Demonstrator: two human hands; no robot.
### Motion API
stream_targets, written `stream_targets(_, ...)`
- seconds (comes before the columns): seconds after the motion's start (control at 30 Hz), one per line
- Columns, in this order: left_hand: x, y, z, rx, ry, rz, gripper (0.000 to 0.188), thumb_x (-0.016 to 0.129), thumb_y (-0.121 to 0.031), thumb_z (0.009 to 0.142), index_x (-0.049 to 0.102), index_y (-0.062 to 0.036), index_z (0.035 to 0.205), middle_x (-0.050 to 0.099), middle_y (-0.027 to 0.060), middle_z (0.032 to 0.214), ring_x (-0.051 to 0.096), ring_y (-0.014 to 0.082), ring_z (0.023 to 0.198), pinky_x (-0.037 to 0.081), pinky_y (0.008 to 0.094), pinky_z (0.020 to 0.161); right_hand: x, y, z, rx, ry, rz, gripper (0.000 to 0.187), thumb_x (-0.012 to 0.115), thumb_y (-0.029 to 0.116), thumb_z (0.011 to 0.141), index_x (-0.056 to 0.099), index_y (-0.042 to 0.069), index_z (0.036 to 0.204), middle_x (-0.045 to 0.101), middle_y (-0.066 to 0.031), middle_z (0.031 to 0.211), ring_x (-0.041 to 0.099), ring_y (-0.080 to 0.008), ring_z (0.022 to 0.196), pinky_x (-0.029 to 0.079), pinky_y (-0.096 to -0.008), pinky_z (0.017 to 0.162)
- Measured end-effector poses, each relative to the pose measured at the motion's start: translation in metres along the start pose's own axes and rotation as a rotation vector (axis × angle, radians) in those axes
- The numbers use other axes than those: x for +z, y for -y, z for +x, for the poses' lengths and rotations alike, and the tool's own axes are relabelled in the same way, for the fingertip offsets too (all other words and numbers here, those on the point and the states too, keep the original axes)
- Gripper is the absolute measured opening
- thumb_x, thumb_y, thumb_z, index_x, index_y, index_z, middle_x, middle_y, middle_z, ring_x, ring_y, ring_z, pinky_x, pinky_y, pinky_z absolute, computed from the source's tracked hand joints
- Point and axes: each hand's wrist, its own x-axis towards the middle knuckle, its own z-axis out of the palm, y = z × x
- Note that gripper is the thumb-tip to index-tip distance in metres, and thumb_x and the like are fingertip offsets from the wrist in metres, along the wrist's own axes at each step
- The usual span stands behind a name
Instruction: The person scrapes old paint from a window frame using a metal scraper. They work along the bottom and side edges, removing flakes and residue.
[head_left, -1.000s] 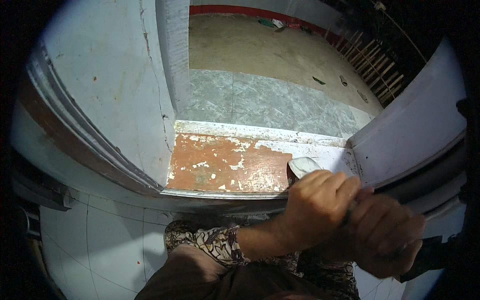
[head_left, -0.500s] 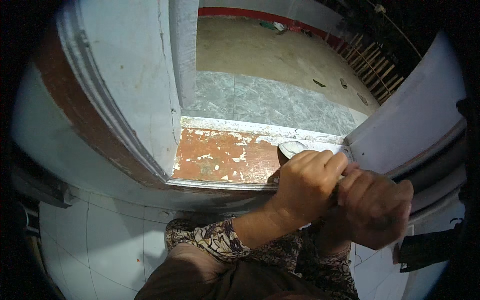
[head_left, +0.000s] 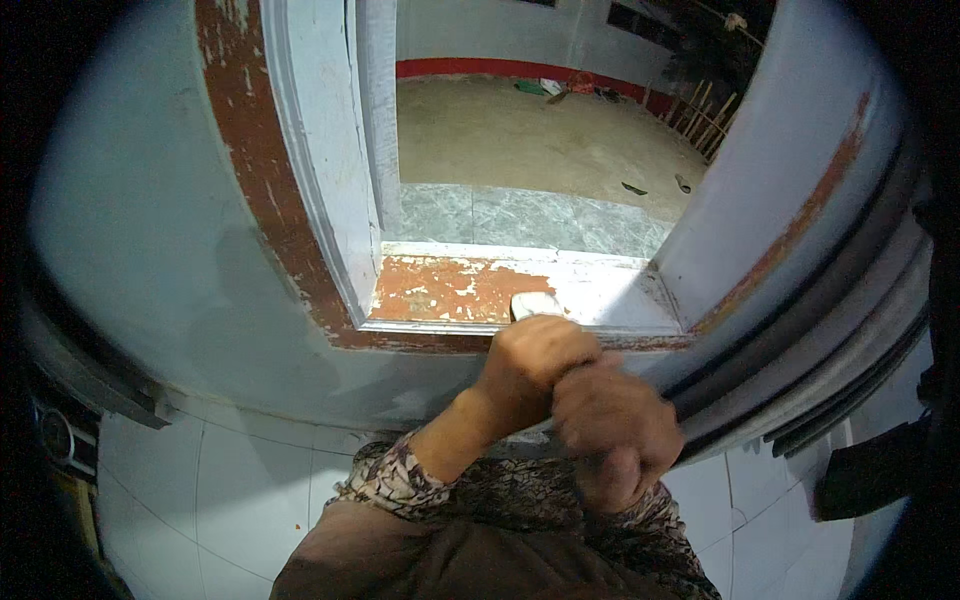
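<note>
A low wooden sill (head_left: 455, 290) crosses the view in front of me. Its left part shows bare brown wood with flecks of paint, and its right part is coated white. My left hand (head_left: 540, 355) is closed round a scraper (head_left: 536, 305), whose pale, broad blade meets the sill near the line between brown and white. My right hand (head_left: 615, 425), somewhat blurred, is closed just behind the left, on the handle end. Both hands cover the handle, so its shape is hidden.
White-painted frame posts (head_left: 320, 170) with brown patches flank the opening. Beyond lie grey marbled tiles (head_left: 520, 215), sandy ground, a bamboo fence (head_left: 705, 125) and a red-banded wall. Dark curved bars (head_left: 800, 350) stand on my right, and white floor tiles (head_left: 250, 470) lie below.
My view has tilted up and turned to the right. Both hands have swung left and closer to my body, still closed on the scraper, whose blade has shifted left along the sill.
</note>
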Motion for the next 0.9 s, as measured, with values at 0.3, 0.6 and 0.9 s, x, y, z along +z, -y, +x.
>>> stream_targets(0.3, -0.054, -0.039, -0.011, 0.021, 0.296, 0.097, 0.046, 0.055, -0.002, 0.08, 0.057, -0.0048, 0.126, 0.054, 0.0171, 0.128, 0.047, 0.0355, 0.128, 0.025, 0.0579, 0.112, -0.033, 0.059, -0.041, -0.182, -0.038, -0.005, 0.019, 0.047, 0.01, 0.09, 0.057, -0.003, 0.081, 0.059, -0.0122, 0.061, 0.056, -0.027, 0.049, 0.05, -0.0408, 0.05)
stream_targets(0.6, -0.022, -0.002, 0.049, -0.476, 0.842, 0.709, 0.058, 0.034, -0.042, 0.1, 0.039, -0.0045, 0.143, 0.034, 0.0224, 0.149, 0.03, 0.0376, 0.139, 0.02, 0.0552, 0.114, -0.051, 0.092, -0.069, -0.224, -0.156, -0.12, 0.022, 0.045, 0.012, 0.092, 0.056, -0.002, 0.079, 0.057, -0.0116, 0.058, 0.057, -0.0256, 0.048, 0.051, -0.0403, 0.049)
stream_targets(0.9, -0.048, 0.039, 0.041, -0.398, 0.533, 0.964, 0.056, 0.044, -0.037, 0.097, 0.04, -0.0069, 0.143, 0.028, 0.0221, 0.153, 0.023, 0.0376, 0.143, 0.013, 0.0574, 0.115, -0.053, 0.098, -0.076, -0.116, -0.224, -0.06, 0.011, 0.049, 0.004, 0.082, 0.057, -0.001, 0.077, 0.059, -0.013, 0.063, 0.06, -0.0291, 0.056, 0.053, -0.0427, 0.059)
